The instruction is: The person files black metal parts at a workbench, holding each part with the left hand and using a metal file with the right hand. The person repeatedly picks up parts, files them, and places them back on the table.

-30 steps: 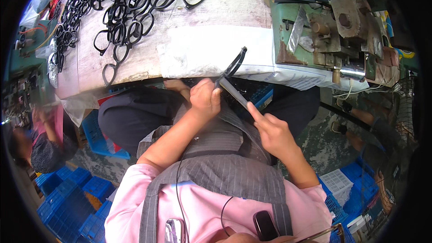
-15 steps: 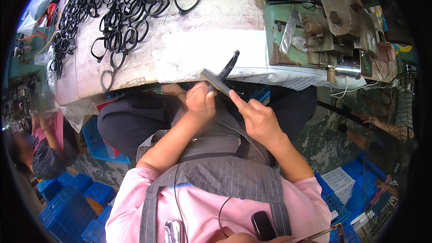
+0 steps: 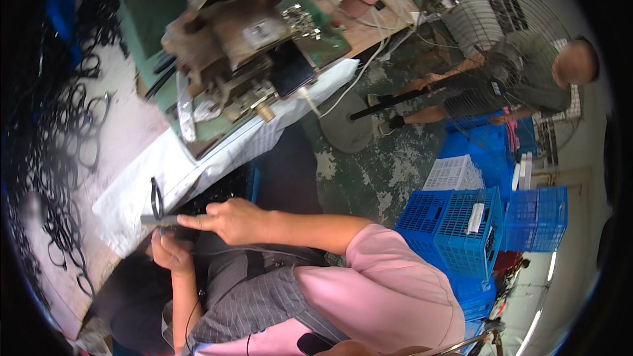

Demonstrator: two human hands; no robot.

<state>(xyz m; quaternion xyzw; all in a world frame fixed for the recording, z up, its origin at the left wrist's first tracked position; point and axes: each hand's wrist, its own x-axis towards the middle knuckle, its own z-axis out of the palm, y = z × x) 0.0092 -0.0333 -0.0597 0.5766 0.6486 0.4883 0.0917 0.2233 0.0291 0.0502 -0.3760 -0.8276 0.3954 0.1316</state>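
My right hand (image 3: pixel 232 221) is closed on a flat grey file-like bar (image 3: pixel 157 219), its index finger stretched along the top. Just below it, my left hand (image 3: pixel 173 252) is closed in a pinch, partly blurred. A slim, curved black eyeglass part (image 3: pixel 156 196) sticks up past the bar and appears held in the left fingers; its lower end is hidden. Both hands are in front of the workbench edge, above my lap. To the left, many black eyeglass frames (image 3: pixel 66 224) lie piled on the bench.
A white sheet (image 3: pixel 135 214) covers the bench edge. Beyond it stands a metal machine fixture (image 3: pixel 224 46) on a green base. At right are a wire-guarded fan (image 3: pixel 508 59), a person (image 3: pixel 527 79) and stacked blue crates (image 3: pixel 465 231). A white cable (image 3: pixel 356 82) hangs off the bench.
The whole view has swung to the right, bringing the fan, the person and the crates into sight. Both hands keep their grips, with the bar still against the black part.
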